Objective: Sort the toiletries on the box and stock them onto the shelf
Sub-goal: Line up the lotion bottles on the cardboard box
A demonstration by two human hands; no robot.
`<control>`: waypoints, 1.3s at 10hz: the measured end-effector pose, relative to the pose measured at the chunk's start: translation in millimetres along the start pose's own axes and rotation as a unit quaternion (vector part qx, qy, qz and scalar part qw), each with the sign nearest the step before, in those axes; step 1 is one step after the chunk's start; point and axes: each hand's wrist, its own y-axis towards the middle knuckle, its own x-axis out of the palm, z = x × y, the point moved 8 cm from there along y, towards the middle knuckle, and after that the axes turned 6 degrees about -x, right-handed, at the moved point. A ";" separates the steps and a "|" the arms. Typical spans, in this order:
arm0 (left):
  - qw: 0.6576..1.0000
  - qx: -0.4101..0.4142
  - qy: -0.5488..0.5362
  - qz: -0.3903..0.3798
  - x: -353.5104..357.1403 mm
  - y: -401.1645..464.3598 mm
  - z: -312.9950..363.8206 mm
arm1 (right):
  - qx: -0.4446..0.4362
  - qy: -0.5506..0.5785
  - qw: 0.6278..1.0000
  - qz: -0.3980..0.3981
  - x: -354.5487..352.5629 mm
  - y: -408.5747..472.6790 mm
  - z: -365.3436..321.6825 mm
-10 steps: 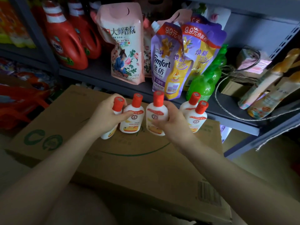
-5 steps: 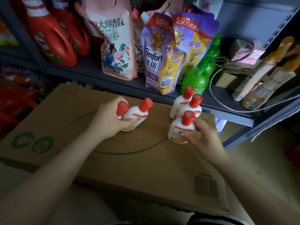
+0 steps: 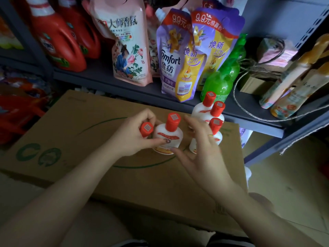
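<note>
Several small white bottles with red caps stand on a brown cardboard box [image 3: 74,125]. My left hand [image 3: 130,135] grips two of them: one mostly hidden in the palm with only its red cap [image 3: 146,129] showing, and one upright bottle [image 3: 168,135] beside it. My right hand [image 3: 199,145] hovers open, fingers spread, just right of that bottle, its thumb tip near the bottle's base. Three more bottles cluster at the box's far right edge: one [image 3: 203,108], one [image 3: 216,111] and one [image 3: 216,129] partly behind my right fingers.
A dark metal shelf [image 3: 99,75] behind the box holds red detergent jugs [image 3: 58,45], a pink refill pouch [image 3: 128,45], purple Comfort pouches [image 3: 178,56], green bottles [image 3: 219,82], a twine loop, small boxes and leaning beige bottles [image 3: 292,86]. Red bags lie at the left.
My right hand let go of the bottle it set down by the right cluster and swung left, open, toward the two bottles in my left hand. The left hand stays put.
</note>
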 end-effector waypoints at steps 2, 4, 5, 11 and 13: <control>0.999 -0.022 -0.021 -0.037 -9.5 -0.9 -5.4 | 0.169 0.120 0.974 -0.092 60.4 0.1 31.0; 0.999 -0.032 0.000 0.027 -28.2 -7.1 -29.5 | 0.144 0.195 0.969 -0.039 51.9 11.4 33.6; 0.993 -0.062 -0.015 0.098 -38.0 -13.1 -45.5 | 0.103 0.221 0.970 -0.001 31.8 26.8 26.4; 0.987 -0.076 0.071 0.120 -41.1 -26.2 -52.7 | 0.464 0.790 0.392 -0.084 101.0 7.9 -4.6; 0.989 -0.070 0.066 0.110 -40.7 -25.5 -52.4 | 0.474 0.726 0.499 0.008 82.5 22.7 9.2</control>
